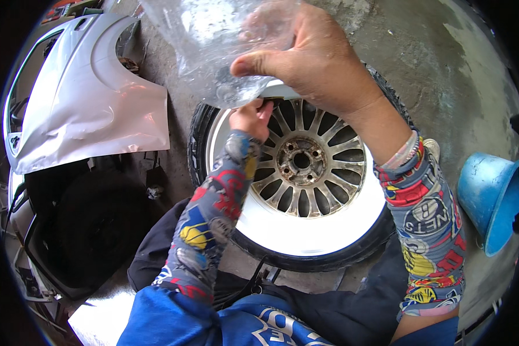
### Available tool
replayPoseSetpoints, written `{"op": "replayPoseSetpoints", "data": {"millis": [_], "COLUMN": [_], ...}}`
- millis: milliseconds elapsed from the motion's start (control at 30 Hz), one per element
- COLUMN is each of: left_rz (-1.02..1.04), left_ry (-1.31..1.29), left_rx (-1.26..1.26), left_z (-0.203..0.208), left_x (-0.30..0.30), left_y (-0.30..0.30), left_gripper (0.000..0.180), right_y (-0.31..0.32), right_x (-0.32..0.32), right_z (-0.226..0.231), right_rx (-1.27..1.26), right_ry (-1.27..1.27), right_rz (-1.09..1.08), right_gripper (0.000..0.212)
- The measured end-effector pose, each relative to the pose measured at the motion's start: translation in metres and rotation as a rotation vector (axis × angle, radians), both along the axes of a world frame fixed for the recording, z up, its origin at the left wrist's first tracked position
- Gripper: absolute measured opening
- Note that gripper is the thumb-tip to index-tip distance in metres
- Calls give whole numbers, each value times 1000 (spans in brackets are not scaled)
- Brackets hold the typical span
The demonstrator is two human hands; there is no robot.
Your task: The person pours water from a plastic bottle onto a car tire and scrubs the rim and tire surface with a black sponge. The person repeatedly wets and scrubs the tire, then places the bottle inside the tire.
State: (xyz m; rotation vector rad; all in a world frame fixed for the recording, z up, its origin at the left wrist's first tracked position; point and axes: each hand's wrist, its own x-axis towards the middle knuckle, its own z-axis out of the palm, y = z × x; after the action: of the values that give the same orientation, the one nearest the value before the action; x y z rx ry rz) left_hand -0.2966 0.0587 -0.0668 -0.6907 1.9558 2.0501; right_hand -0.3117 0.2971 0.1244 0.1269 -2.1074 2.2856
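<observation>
In my right hand [323, 69] is a crumpled clear plastic bottle [207, 55], tilted above the far side of the wheel. The thumb presses on its near side and the other fingers show dimly through the plastic. My left hand [249, 120] is closed at the far left of the wheel rim, partly hidden behind the bottle. Whatever its fingers hold, if anything, I cannot make out. The wheel lies flat, with thin metal spokes [294, 206], a rusty hub [282, 160], a broad white ring [305, 239] and a black tyre [305, 263].
A dented silver car fender [98, 98] stands on the left, above a dark wheel well [98, 225]. To the right is a blue bucket [481, 190], tipped toward the lower right. The concrete floor [444, 86] is stained. My legs flank the tyre's near side.
</observation>
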Motion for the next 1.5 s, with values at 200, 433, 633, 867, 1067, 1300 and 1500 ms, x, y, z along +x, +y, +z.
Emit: {"op": "replayPoseSetpoints", "data": {"millis": [200,433,633,867,1067,1300,1500], "left_rz": [376,250,320,355,195,344,411], "left_ry": [-323,-88,-99,-271,-204,-236,-332], "left_rx": [29,-196,-349,-91,-222,-318,-231], "left_z": [5,-10,-11,-25,-16,-29,-23], "left_x": [40,19,36,35,26,44,61], "left_y": [-24,5,-16,-11,1,-21,-37], "left_gripper": [25,32,41,54,63,49,57], "right_y": [31,30,42,38,29,12,39], "right_x": [7,7,6,-8,-5,-8,2], "right_z": [13,3,0,-41,-79,-99,-100], "right_rx": [96,-102,55,-295,66,21,-61], "right_ry": [-150,-1,-69,-44,68,77,-103], "right_rz": [-6,-7,-50,-9,-91,-114,-167], "right_gripper": [49,48,45,35,57,64,64]}}
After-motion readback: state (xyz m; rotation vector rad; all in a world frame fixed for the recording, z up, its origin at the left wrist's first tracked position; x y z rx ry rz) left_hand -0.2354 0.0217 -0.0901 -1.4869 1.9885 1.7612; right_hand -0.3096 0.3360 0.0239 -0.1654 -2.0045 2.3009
